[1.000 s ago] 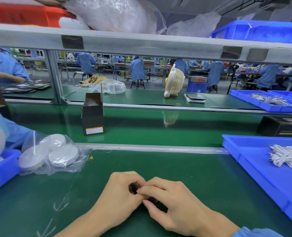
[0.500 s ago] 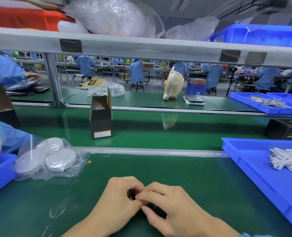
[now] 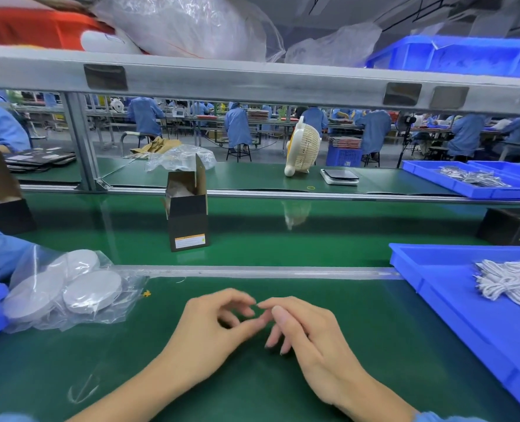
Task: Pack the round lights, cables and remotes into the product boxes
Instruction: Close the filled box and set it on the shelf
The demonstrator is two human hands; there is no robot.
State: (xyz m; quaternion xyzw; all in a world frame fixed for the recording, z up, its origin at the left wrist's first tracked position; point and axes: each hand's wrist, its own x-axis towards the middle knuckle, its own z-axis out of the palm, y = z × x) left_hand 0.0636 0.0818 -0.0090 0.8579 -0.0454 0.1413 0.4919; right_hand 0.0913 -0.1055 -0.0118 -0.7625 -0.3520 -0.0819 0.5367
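- Right now both hands rest low on the green table mat point(image 3: 328, 303), fingertips nearly meeting; the left hand point(image 3: 210, 333) has loosely curled fingers around nothing I can make out, and the right hand point(image 3: 310, 336) lies relaxed with fingers drooping, holding nothing.
- Out to the left of the left hand, a clear plastic bag point(image 3: 70, 287) holds several round lights point(image 3: 92, 290), white discs lying overlapped.
- Beyond the hands, across the metal rail point(image 3: 268, 272), an open product box point(image 3: 188, 213) stands upright on the green conveyor belt point(image 3: 313, 236), flaps raised; something pale seems to sit inside, though it is hard to tell.
- Well to the right of the right hand, a blue tray point(image 3: 453, 287) carries bundled white cables point(image 3: 508, 283).
- A second dark box point(image 3: 511, 226) lies behind that tray.
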